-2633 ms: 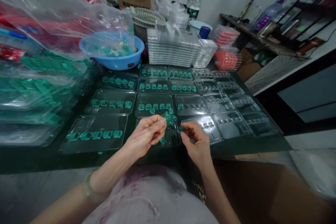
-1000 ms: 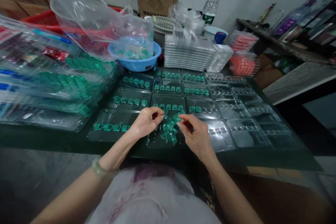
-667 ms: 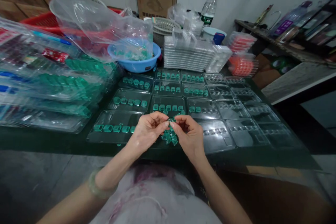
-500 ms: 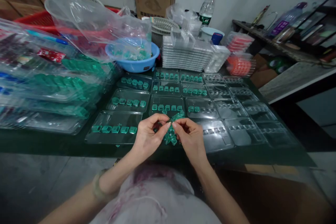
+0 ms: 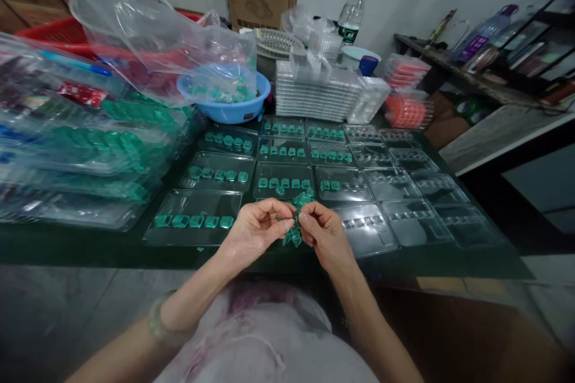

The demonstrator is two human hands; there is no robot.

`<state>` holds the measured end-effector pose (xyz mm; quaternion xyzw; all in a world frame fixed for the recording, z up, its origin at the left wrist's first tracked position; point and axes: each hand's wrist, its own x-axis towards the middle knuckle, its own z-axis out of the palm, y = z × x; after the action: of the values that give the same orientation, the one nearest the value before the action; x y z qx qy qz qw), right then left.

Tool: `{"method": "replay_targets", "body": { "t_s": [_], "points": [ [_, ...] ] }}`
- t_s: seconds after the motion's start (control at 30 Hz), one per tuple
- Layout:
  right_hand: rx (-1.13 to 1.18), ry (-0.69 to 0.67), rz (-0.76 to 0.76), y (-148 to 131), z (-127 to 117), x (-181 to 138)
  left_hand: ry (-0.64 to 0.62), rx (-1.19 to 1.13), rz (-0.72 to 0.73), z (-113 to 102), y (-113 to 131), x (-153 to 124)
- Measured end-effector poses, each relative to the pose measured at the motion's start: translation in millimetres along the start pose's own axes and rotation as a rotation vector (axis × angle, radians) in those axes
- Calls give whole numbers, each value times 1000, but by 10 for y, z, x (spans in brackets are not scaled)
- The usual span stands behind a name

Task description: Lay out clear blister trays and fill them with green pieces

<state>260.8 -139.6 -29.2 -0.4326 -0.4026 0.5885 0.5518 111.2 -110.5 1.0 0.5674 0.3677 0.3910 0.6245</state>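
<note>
My left hand [image 5: 265, 224] and my right hand [image 5: 324, 228] meet over a small heap of green translucent pieces [image 5: 293, 238] near the table's front edge. Thumb and forefinger of each hand are pinched together, the fingertips almost touching. What sits between them is too small to make out. Just beyond my hands lies a clear plastic tray [image 5: 265, 169] with a row of green pieces in its hollows. Another clear tray [image 5: 354, 190], behind my right hand, has two green pieces at its left end. To the left, a front tray [image 5: 168, 234] holds a full row.
Clear trays with unfilled hollows [image 5: 417, 233] cover the table's right side. Stacked packed trays [image 5: 90, 182] stand on the left. Behind are a blue basin [image 5: 233, 112] of green pieces, a stack of clear trays [image 5: 309, 96], orange packs [image 5: 408, 109] and a bottle [image 5: 351, 15].
My fingertips have drawn slightly apart, and my left fingers have turned a little over the green heap. The whole view has shifted slightly. The trays look the same.
</note>
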Motion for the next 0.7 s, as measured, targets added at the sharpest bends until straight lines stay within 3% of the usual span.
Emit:
{"method": "replay_targets", "body": {
  "t_s": [0.1, 0.33, 0.5, 0.57, 0.7],
  "points": [
    [-75, 15, -13, 3, -13, -13, 13, -99, -92, 14, -34, 11],
    [-186, -17, -31, -6, -3, -61, -153, -359, -420, 5, -49, 45],
    [-198, -77, -12, -68, -18, -100, -233, -554, -580, -43, -134, 50],
    [-195, -65, -6, -82, -25, -111, -212, -583, -568, -46, -158, 44],
    [-158, 41, -31, -68, -9, -121, -110, -465, -411, -3, -138, 40]
  ]
}}
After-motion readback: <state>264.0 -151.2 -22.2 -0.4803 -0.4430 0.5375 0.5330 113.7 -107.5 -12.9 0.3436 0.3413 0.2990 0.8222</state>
